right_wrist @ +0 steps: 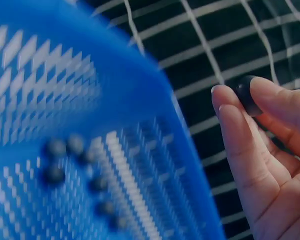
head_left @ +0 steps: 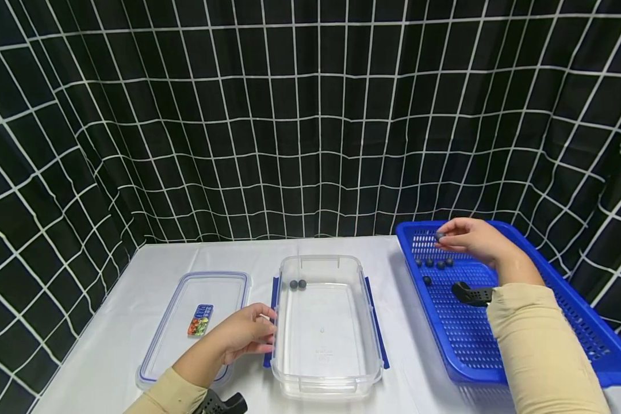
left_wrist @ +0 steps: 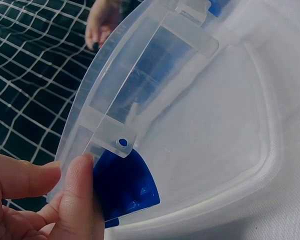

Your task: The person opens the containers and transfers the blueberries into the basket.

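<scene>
My right hand point(head_left: 471, 238) pinches a small dark ball point(right_wrist: 248, 95) between thumb and fingertips, raised over the far left part of a blue basket point(head_left: 440, 339). Below it, several more dark balls point(head_left: 440, 265) lie on the basket floor. With its thumb and fingers, my left hand point(head_left: 250, 332) grips the left edge of a clear plastic container point(head_left: 323, 386), beside a blue side latch point(left_wrist: 125, 185). Two dark balls point(head_left: 298, 284) rest side by side inside the container, towards its far left corner.
A clear lid point(head_left: 178, 322) with a blue seal and a colourful label point(head_left: 200, 319) lies left of the container on the white tablecloth point(head_left: 388, 322). Another blue latch point(head_left: 376, 325) hangs out on the container's right side. Black gridded cloth point(head_left: 321, 121) surrounds the table.
</scene>
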`<action>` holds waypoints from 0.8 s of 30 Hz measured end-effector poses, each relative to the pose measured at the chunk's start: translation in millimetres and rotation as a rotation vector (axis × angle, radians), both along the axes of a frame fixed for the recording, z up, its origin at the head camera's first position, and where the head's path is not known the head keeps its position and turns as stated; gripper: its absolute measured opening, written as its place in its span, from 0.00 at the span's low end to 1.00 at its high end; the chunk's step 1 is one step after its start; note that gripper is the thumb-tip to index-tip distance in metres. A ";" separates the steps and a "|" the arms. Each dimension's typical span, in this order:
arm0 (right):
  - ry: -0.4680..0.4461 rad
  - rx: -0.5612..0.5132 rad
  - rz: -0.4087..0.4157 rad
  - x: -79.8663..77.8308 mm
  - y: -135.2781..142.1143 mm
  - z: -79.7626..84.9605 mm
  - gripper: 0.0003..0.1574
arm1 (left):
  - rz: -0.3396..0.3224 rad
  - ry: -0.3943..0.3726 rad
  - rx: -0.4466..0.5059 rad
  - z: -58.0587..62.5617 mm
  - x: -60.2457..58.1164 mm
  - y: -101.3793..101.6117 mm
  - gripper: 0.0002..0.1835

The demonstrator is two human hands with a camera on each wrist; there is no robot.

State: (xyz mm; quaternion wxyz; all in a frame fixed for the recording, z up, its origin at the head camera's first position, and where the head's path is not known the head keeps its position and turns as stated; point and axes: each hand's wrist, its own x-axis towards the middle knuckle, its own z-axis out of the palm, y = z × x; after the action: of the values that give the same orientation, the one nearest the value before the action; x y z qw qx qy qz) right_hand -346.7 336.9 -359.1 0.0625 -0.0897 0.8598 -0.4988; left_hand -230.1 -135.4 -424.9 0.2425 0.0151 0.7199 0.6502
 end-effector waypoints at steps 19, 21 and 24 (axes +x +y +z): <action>-0.233 -0.241 -0.178 14.6 85.0 -49.7 0.08 | -0.005 0.004 -0.006 0.3 -1.0 -1.2 0.15; -0.236 -0.257 -0.189 15.4 87.4 -50.8 0.08 | -0.007 0.006 -0.009 0.7 -1.0 -1.0 0.15; -0.222 -0.283 -0.190 15.2 89.0 -51.6 0.06 | -0.009 0.007 -0.008 0.9 -1.2 -1.1 0.14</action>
State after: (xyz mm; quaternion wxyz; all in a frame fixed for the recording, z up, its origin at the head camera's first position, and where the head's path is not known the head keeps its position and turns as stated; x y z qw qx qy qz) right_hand -331.5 425.9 -410.7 0.0966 0.0395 0.7735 -0.6251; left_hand -231.3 -136.5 -424.0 0.2428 0.0195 0.7233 0.6462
